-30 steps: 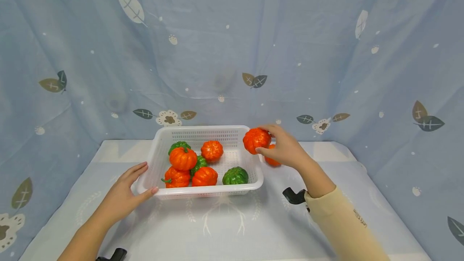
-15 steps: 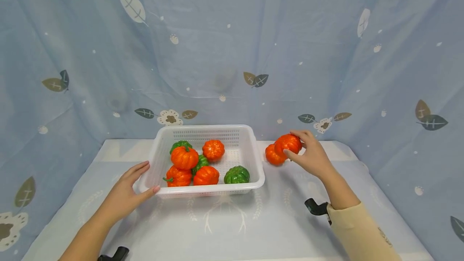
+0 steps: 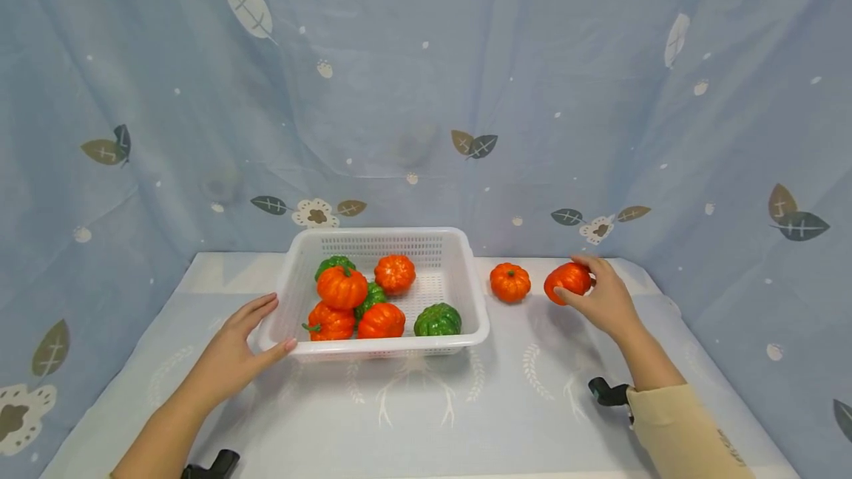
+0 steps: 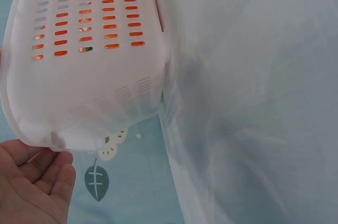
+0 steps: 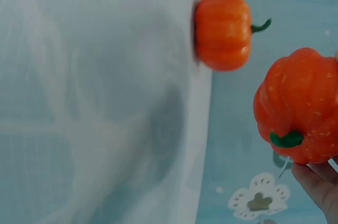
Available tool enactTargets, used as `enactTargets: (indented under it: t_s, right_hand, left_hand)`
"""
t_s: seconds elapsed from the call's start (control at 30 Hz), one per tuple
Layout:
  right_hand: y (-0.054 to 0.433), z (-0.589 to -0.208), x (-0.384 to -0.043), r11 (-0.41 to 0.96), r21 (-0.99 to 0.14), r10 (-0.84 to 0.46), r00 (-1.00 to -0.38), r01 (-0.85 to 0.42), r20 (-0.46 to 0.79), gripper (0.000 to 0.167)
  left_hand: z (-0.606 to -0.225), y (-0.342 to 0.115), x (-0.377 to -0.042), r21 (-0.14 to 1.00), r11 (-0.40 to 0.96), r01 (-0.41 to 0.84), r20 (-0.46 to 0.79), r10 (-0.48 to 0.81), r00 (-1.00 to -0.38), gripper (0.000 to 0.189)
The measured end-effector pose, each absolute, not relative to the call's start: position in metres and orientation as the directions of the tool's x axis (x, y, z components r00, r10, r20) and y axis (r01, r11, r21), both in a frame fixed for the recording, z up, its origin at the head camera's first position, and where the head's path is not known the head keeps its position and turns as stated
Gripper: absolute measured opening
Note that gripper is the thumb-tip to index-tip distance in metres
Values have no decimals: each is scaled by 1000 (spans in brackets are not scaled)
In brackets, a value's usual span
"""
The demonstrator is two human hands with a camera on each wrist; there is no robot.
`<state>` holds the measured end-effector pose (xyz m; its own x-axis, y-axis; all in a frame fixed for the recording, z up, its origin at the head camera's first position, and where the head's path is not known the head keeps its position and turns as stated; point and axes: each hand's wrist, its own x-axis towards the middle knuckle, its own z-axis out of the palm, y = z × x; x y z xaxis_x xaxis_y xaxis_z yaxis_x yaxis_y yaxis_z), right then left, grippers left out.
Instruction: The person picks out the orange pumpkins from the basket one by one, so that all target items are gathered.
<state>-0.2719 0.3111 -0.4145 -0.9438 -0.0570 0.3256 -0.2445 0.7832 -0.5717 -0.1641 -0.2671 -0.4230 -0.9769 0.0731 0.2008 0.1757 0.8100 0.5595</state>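
A white plastic basket [image 3: 373,350] stands on the table and holds several small orange and green pumpkins, one orange pumpkin [image 3: 342,287] stacked on others at its left. My left hand [image 3: 229,357] rests at the basket's front left corner, fingers spread along the rim, thumb at the front edge. To the right of the basket an orange pumpkin [image 3: 509,283] sits upright, its green stem showing in the right wrist view. Further right, my right hand [image 3: 606,301] grips a red-orange pumpkin [image 3: 567,283] between thumb and fingers; in the right wrist view it looks held just above the table.
A pale patterned cloth covers the table [image 3: 426,427]. Behind it and at both sides hangs a blue curtain [image 3: 426,94] with leaf prints. Black wrist pieces [image 3: 607,392] show below the hands.
My right hand has carried the red-orange pumpkin from the basket's right rim rightward and down, past the other pumpkin. The left hand and the basket stay nearly in place.
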Motion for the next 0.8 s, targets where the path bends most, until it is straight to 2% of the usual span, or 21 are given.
enactTargets:
  t_s: [0.23, 0.53, 0.8]
  right_hand:
    - [327, -425, -276, 792, -593, 24, -964, -144, 266, 68]
    - [334, -433, -289, 852, -516, -6, -988, -85, 154, 72]
    - [330, -440, -296, 849, -522, -17, -991, -85, 133, 70]
  left_hand:
    - [-422, -266, -165, 562, 806, 187, 210, 79, -974, 93]
    - [-422, -267, -164, 561, 808, 183, 211, 74, -975, 92]
    - [-422, -266, -164, 560, 809, 177, 205, 71, -976, 93]
